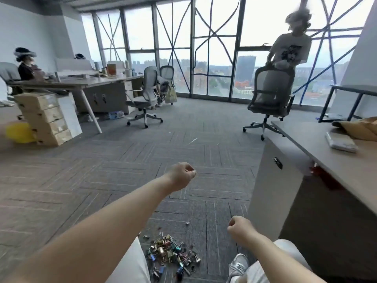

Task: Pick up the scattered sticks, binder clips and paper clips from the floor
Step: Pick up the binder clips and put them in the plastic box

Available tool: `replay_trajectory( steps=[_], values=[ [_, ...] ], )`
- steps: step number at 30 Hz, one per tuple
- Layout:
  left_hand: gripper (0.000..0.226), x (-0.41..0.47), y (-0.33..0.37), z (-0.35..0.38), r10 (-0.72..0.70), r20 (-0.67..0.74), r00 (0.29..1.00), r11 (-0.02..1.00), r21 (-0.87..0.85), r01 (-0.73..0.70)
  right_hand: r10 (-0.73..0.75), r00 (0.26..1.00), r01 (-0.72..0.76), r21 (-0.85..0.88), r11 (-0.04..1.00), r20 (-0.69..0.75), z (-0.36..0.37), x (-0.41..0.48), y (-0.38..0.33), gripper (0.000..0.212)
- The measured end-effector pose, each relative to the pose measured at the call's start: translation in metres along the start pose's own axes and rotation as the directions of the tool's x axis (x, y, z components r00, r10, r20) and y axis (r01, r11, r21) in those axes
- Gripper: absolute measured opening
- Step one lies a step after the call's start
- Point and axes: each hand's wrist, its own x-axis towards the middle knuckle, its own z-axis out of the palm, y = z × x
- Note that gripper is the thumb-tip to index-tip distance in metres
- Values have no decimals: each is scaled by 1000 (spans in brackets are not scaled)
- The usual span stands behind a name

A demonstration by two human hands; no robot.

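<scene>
**Clips heaped near, both hands curled**

A heap of coloured metal binder clips and paper clips (173, 252) lies on the grey carpeted floor (102, 180), near, between the person's legs. The left hand (180, 176) reaches farther out, the right hand (239, 226) hangs nearer — each grip curled tight, its contents impossible to tell.

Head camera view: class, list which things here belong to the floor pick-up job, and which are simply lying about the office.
Job: pile of clips on the carpet; stray clip beyond it; thin pale streak farther off, possibly a stick.
Lying about: office chair; stacked cardboard boxes; desk; wrapped packet on it.
</scene>
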Motion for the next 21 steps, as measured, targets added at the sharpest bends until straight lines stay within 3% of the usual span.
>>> replay_trajectory(
  steps=[5, 10, 13, 16, 21],
  values=[
    [20, 33, -94, -11, -207, -23, 978, 978, -8, 206, -2, 986, 14, -72, 997, 165, 55, 62, -28, 17],
    [16, 69, -208, -2, -411, -17, 911, 910, -75, 409, 43, 939, 18, -174, 985, 341, 139, 130, -54, 16],
    [13, 92, -279, 18, -527, 2, 850, 843, -129, 522, 80, 889, 61, -291, 955, 450, 192, 174, -63, 13],
    [13, 110, -350, 49, -637, 62, 769, 750, -183, 636, 115, 831, 113, -366, 924, 544, 248, 220, -70, 27],
    [14, 121, -452, 120, -762, 158, 629, 592, -225, 774, 161, 799, -9, -257, 966, 579, 336, 278, -74, 29]
  ],
)
